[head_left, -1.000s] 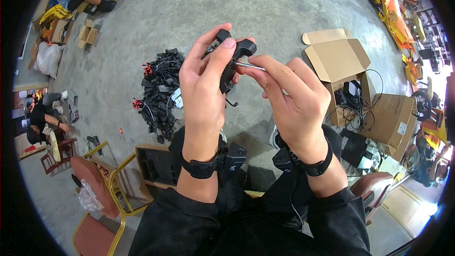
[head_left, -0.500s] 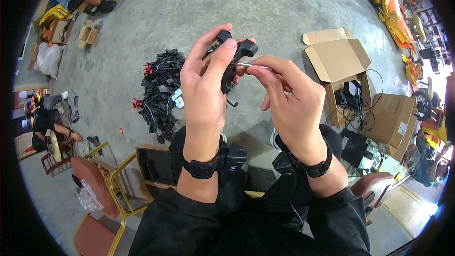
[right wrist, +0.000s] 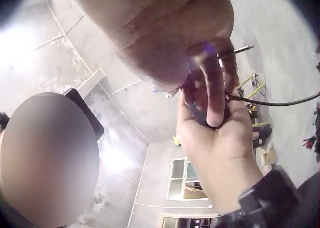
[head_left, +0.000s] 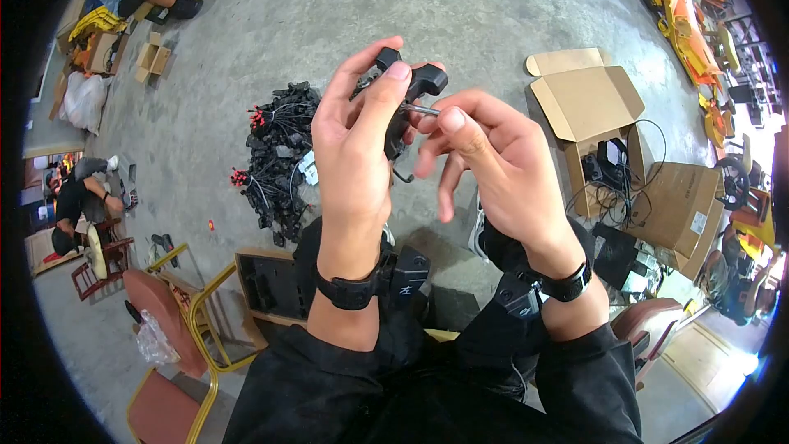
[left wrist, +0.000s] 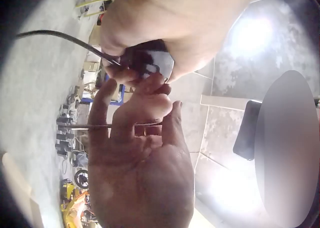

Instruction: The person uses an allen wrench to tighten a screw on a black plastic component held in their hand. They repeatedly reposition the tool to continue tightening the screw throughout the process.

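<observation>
My left hand point(head_left: 355, 148) grips a black plastic device point(head_left: 427, 80) with angular, blocky ends, the thumb pressed over its near face. A dark cable point(left wrist: 55, 33) runs out of the device. My right hand point(head_left: 516, 166) is just to the right, its thumb and index finger pinching a thin metal rod point(head_left: 421, 108) whose far end meets the side of the device. The other right fingers hang loose and spread below. In the right wrist view, one end of the rod point(right wrist: 244, 49) sticks out past the fingers. Where rod and device meet is hidden by fingers.
A pile of black devices point(head_left: 279, 168) with cables and red-tipped leads lies on the floor beyond my left hand. An opened cardboard box point(head_left: 585, 103) with black cabled parts stands right, beside a closed carton point(head_left: 675, 205). Chairs point(head_left: 164, 321) stand at left; other people sit farther off.
My right hand has turned at the wrist, its lower fingers loosening and spreading downward, while the pinch shifted along the rod. The left hand and the device stay nearly still.
</observation>
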Tool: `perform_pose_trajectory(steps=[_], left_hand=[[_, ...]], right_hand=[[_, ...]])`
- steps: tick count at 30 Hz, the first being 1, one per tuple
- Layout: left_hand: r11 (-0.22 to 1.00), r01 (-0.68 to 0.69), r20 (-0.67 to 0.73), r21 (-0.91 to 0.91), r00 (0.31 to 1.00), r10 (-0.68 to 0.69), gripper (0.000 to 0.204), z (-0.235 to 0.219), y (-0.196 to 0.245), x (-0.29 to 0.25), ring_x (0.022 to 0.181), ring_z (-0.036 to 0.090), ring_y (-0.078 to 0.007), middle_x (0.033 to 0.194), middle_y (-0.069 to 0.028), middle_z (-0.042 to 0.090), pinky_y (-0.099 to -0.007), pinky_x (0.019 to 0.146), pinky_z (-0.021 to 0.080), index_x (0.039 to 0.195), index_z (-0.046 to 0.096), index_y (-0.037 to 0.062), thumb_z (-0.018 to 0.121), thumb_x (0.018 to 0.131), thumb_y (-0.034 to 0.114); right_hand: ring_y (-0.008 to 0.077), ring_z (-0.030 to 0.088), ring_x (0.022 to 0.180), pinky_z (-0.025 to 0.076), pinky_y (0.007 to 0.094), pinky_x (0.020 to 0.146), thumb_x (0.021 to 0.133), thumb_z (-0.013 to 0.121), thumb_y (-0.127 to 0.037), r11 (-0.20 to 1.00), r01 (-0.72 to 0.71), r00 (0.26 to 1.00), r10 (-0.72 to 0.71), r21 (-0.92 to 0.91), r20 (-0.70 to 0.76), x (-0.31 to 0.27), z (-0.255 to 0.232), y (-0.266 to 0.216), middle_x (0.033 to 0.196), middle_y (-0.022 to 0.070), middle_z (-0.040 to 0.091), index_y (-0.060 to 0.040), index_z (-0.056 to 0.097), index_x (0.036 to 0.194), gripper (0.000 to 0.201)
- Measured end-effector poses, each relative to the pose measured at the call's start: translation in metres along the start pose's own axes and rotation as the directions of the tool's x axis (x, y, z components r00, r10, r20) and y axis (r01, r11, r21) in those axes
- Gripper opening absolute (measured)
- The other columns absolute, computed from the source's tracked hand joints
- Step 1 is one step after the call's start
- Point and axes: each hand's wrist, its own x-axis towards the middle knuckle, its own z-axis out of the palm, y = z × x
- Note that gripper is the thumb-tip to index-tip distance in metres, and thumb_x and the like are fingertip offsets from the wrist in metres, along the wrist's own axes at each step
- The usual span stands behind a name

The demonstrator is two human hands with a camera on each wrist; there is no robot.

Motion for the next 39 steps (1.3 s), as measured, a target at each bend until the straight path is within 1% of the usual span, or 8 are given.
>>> perform_pose_trajectory(steps=[9,11,14,27,29,32,35,39], left_hand=[[0.997,0.042,0.059,-0.06,0.998,-0.038,0.032,-0.003,-0.002,0.0,0.079,0.065,-0.0139,0.1,-0.0187,0.067,-0.023,0.071,0.052,0.121,0.055,-0.0029,0.054,0.094,0.014],[0.997,0.041,0.044,-0.063,0.998,-0.038,0.031,-0.001,0.0,0.0,0.08,0.065,-0.0147,0.1,-0.0187,0.067,-0.0235,0.073,0.053,0.121,0.055,-0.0031,0.053,0.094,0.013],[0.996,0.041,0.022,-0.075,0.999,-0.04,0.031,0.001,0.002,-0.001,0.084,0.066,-0.0166,0.1,-0.0191,0.067,-0.0248,0.075,0.053,0.12,0.056,-0.0036,0.053,0.094,0.012],[0.998,0.05,0.016,-0.033,0.999,-0.05,0.031,-0.001,-0.001,0.001,0.087,0.067,-0.0184,0.103,-0.0201,0.068,-0.0269,0.077,0.053,0.121,0.055,-0.0038,0.054,0.094,0.011],[0.998,0.053,0.007,-0.036,0.999,-0.053,0.031,0.001,-0.001,0.001,0.087,0.067,-0.0184,0.103,-0.0203,0.067,-0.0265,0.077,0.053,0.121,0.055,-0.0041,0.054,0.094,0.011],[0.997,0.067,0.006,-0.048,0.998,-0.067,0.032,0.0,0.0,0.0,0.087,0.067,-0.0184,0.103,-0.0205,0.067,-0.0256,0.076,0.053,0.121,0.055,-0.0043,0.054,0.093,0.012],[0.993,0.081,-0.001,-0.081,0.997,-0.081,0.032,-0.001,-0.001,0.002,0.087,0.067,-0.0184,0.104,-0.0205,0.067,-0.0246,0.075,0.052,0.121,0.055,-0.0041,0.054,0.093,0.013],[0.993,0.1,-0.013,-0.059,0.995,-0.101,0.031,0.0,0.002,0.0,0.088,0.066,-0.019,0.104,-0.0203,0.067,-0.0257,0.077,0.052,0.12,0.055,-0.0039,0.054,0.093,0.013]], right_hand=[[0.0174,0.06,0.056,0.046,0.0284,0.048,0.092,0.063,-0.017,0.831,0.143,0.989,-0.097,-0.538,0.113,-0.005,-0.005,0.0,0.072,0.0047,0.063,-0.0036,0.061,0.098,0.015],[0.0211,0.054,0.051,0.046,0.0299,0.055,0.086,0.068,-0.018,0.21,0.462,0.833,-0.436,-0.862,0.34,-0.001,-0.009,0.007,0.071,0.0038,0.059,-0.0069,0.062,0.093,0.015],[0.0247,0.053,0.06,0.045,0.0347,0.068,0.082,0.07,-0.011,0.081,0.524,0.75,-0.515,-0.848,0.414,0.003,-0.006,0.003,0.073,0.0061,0.056,-0.0048,0.063,0.095,0.016],[0.0222,0.057,0.058,0.047,0.0341,0.07,0.086,0.067,-0.018,0.08,0.481,0.777,-0.5,-0.873,0.383,0.002,-0.006,0.005,0.076,0.005,0.057,-0.0062,0.057,0.091,0.016],[0.0264,0.06,0.061,0.049,0.0371,0.061,0.089,0.063,-0.016,0.656,0.222,0.971,-0.214,-0.721,0.105,-0.003,-0.003,0.003,0.074,0.0087,0.061,-0.0042,0.058,0.094,0.014],[0.0299,0.061,0.063,0.049,0.0409,0.058,0.09,0.061,-0.013,0.936,-0.185,0.981,0.195,-0.301,0.003,-0.006,0.001,-0.013,0.075,0.0123,0.063,-0.0034,0.059,0.098,0.013],[0.0297,0.059,0.061,0.048,0.0396,0.058,0.089,0.061,-0.013,0.699,0.244,0.963,-0.257,-0.672,0.082,-0.005,-0.004,0.002,0.074,0.0107,0.062,-0.0041,0.06,0.099,0.014],[0.0281,0.056,0.059,0.046,0.0371,0.059,0.087,0.063,-0.013,0.368,0.432,0.863,-0.434,-0.824,0.259,0.0,-0.008,0.006,0.072,0.0075,0.059,-0.0052,0.061,0.097,0.013]])
